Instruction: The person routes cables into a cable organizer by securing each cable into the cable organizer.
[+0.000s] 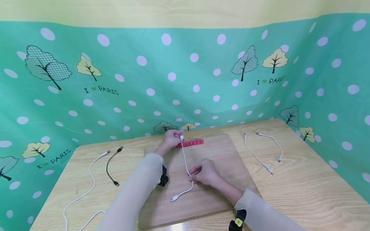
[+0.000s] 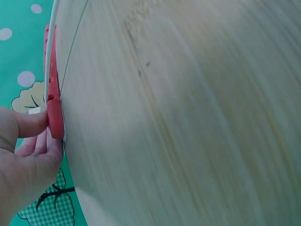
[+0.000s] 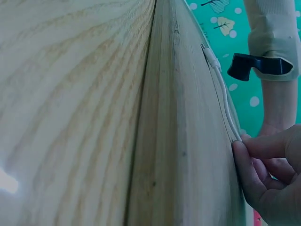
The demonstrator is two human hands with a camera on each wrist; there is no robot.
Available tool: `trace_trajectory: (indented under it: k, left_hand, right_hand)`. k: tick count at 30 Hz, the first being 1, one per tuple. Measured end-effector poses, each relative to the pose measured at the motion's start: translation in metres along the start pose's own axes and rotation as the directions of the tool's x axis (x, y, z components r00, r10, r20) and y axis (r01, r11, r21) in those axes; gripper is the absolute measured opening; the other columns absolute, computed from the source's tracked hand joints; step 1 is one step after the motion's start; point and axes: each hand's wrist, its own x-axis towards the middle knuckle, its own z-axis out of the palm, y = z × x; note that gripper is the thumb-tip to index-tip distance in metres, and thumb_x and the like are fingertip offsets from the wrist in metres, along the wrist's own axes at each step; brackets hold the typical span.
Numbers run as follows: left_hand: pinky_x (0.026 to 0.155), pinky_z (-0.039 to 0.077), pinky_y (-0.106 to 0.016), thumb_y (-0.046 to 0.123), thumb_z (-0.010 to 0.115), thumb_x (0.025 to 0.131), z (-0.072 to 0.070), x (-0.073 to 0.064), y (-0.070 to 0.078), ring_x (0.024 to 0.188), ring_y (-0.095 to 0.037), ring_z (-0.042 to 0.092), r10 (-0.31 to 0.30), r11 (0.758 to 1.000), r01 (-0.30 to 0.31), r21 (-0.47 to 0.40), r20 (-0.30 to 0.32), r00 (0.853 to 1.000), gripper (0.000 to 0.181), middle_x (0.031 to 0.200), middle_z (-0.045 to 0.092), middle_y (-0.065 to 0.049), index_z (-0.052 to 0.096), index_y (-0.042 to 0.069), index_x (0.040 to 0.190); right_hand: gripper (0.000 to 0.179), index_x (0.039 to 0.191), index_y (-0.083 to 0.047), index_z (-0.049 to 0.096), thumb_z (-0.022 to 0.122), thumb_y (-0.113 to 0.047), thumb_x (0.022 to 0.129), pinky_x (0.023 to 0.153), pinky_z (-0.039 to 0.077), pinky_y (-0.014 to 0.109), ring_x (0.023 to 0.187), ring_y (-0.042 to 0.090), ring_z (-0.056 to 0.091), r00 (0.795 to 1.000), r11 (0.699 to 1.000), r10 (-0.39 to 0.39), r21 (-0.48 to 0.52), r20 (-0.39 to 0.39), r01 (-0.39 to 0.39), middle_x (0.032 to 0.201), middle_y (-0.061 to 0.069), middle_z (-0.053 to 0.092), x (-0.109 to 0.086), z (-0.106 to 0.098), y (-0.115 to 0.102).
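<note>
A white USB cable [image 1: 185,157] runs from my left hand [image 1: 171,138] down to my right hand [image 1: 206,172]. With thumb and fingers, my left hand holds it near its upper plug [image 1: 181,136], right at the left end of a red slotted cable holder [image 1: 196,142]. In the left wrist view the thumb lies at the end of the red holder [image 2: 55,113], with the fingers behind its far side. My right hand pinches the cable partway along. Below that pinch, the cable's lower plug [image 1: 174,198] points left over the wooden board [image 1: 214,202].
On the left of the table lie a long white cable [image 1: 93,176] and a short black cable [image 1: 108,166]. To the right are two more white cables, one longer [image 1: 255,157] and one shorter [image 1: 276,141]. A patterned green curtain [image 1: 185,77] hangs behind the table.
</note>
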Motion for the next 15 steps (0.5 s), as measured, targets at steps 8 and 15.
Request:
trace_trajectory:
  k: [8, 15]
  left_hand:
    - [0.069, 0.057, -0.022, -0.009, 0.069, 0.073, 0.0045, 0.0002, 0.0059, 0.081, -0.018, 0.058, 0.038, 0.999, -0.036, 0.040, -0.068, 0.997, 0.022, 0.088, 0.065, -0.010, 0.068, -0.001, 0.094]
    - [0.070, 0.059, -0.023, -0.011, 0.069, 0.073, 0.0036, 0.0023, 0.0030, 0.084, -0.022, 0.063, 0.006, 1.000, -0.005, 0.012, -0.035, 0.999, 0.028, 0.096, 0.068, -0.017, 0.068, -0.003, 0.100]
  right_hand:
    - [0.012, 0.078, -0.002, 0.076, 0.081, 0.001, 0.069, 0.054, 0.052, 0.018, 0.059, 0.006, 0.062, 0.996, 0.995, -0.087, -0.059, -0.011, 0.086, 0.071, 0.007, 0.074, -0.0004, -0.0015, -0.0016]
    - [0.012, 0.078, -0.004, 0.076, 0.082, 0.000, 0.068, 0.055, 0.051, 0.018, 0.059, 0.005, 0.060, 0.996, 0.992, -0.088, -0.096, -0.006, 0.087, 0.070, 0.006, 0.073, -0.0009, -0.0002, -0.0017]
